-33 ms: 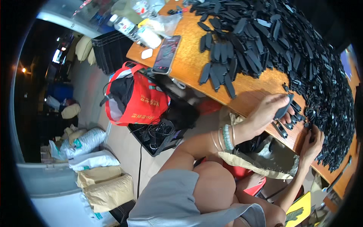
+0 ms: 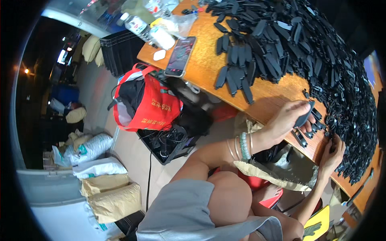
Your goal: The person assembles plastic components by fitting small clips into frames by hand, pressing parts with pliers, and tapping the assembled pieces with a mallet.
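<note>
My left hand (image 2: 290, 115) is closed on a flat black plastic piece (image 2: 304, 115), held upright between thumb and fingers above the table's near edge. A green beaded bracelet and thin bangles circle that wrist. Just below and beside its fingers lie several small black plastic parts (image 2: 299, 137) on the wood. My right hand (image 2: 332, 156) rests at the edge of a heap of small black parts (image 2: 352, 120); its fingers are curled together at a dark part, mostly hidden. A big pile of longer flat black pieces (image 2: 265, 48) spreads over the far side of the table.
On the wooden table (image 2: 205, 68) a phone (image 2: 181, 56) lies left, near a water bottle (image 2: 136, 25) and a white bottle (image 2: 163, 37). Below stand a red bag (image 2: 155, 108), a black crate (image 2: 173, 154) and an open sack (image 2: 277, 176). Brown packages (image 2: 114, 203) sit on the floor.
The view has shifted very slightly. Both hands keep their places and grips.
</note>
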{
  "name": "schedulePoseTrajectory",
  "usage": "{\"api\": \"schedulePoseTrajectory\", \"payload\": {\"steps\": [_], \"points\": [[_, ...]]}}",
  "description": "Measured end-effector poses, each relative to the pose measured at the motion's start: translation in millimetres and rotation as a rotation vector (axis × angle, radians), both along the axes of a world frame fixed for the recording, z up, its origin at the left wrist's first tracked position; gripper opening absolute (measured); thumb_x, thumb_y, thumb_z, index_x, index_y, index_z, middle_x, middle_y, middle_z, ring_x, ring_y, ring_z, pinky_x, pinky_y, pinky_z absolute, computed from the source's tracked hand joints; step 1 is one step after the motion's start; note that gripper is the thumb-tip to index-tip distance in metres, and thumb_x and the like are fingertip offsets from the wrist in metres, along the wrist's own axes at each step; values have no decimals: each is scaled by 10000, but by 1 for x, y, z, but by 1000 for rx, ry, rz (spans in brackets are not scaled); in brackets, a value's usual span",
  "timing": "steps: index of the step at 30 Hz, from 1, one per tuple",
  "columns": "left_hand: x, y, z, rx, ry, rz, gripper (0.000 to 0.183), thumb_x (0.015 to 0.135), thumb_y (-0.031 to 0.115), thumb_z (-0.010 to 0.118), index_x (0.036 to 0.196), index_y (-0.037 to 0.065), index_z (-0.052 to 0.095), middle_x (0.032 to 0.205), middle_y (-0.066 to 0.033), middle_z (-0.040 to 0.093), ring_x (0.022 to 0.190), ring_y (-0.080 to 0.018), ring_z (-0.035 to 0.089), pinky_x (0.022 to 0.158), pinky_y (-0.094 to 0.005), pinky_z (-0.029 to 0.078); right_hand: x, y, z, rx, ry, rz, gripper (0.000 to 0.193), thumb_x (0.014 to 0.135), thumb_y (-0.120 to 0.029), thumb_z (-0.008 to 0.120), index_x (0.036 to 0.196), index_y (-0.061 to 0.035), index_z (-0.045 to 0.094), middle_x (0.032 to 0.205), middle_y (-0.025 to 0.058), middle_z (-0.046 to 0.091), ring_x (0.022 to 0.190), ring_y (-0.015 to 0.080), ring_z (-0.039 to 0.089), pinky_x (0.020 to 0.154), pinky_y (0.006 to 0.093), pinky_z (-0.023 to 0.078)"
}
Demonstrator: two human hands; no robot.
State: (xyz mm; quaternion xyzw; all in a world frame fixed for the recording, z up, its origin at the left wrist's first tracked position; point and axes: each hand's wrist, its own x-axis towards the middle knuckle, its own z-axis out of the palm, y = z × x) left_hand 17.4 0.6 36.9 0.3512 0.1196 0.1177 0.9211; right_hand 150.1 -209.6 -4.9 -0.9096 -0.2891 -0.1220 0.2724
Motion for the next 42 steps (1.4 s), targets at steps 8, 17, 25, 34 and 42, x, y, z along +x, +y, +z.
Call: {"api": "schedulePoseTrajectory", "payload": {"steps": [8, 17, 25, 34, 42], "points": [[1, -12, 5, 26, -14, -9, 198, 993, 212, 475, 1013, 24, 534, 865, -90, 641, 688, -143, 630, 634, -269, 519, 8, -4, -9, -13, -323, 122, 314, 843, -8, 588, 1155, -43, 609, 985, 123, 582, 858, 280, 562, 788, 366, 444], [-17, -15, 1, -12, -44, -46, 235, 993, 210, 471, 1066, -2, 543, 869, -110, 638, 696, -158, 625, 651, -295, 526, 6, -8, -24, -17, -194, 83, 236, 833, -44, 611, 1068, -28, 639, 1026, 144, 609, 970, 326, 569, 854, 395, 430], [-29, -14, 20, -94, 48, -86, 332, 987, 224, 486, 1199, -26, 538, 926, -126, 634, 784, -194, 606, 693, -294, 492, -10, 13, -6, -6, -249, -1, 258, 809, -73, 629, 1066, -68, 653, 993, 118, 600, 975, 312, 550, 867, 399, 418], [-23, -29, 13, -25, 20, -183, 381, 1020, 235, 413, 1304, -15, 460, 996, -181, 622, 749, -188, 598, 644, -281, 483, -9, 8, 3, 117, -381, -50, 231, 758, -30, 644, 981, -84, 668, 847, 71, 568, 828, 246, 535, 731, 372, 413], [-26, -32, 14, 34, 92, -238, 450, 1030, 272, 362, 1353, -36, 416, 1007, -157, 613, 764, -191, 584, 691, -313, 459, -45, 30, 30, 644, 57, 77, 334, 794, 108, 557, 1075, -41, 660, 895, 67, 561, 734, 116, 593, 633, 239, 483]]}}
